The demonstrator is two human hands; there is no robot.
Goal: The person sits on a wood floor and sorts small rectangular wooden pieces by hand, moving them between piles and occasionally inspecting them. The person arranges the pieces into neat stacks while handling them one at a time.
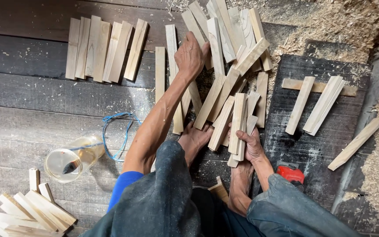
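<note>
Left hand: the left hand (191, 55) reaches forward, palm down, fingers curled over the top end of a pale wood slat (173, 66) in the loose pile (224, 70); whether it truly pinches the slat I cannot tell.
Right hand: the right hand (250, 147) is clamped on a bundle of slats (237, 125), held near the knee, likely to keep picked pieces together.
Slat axis: long axis runs away from the person, top end tilted slightly left.
Bundle axis: nearly upright in view, leaning a little right at the far end.
Sorted row: neat slats (104, 50) lie side by side at upper left, well apart from the pile.
Nearby: clear plastic jar (71, 160) with blue cord (117, 131); red tool (290, 173) beside the right knee; dark floor planks (31, 96); sawdust (373, 35) at right.
</note>
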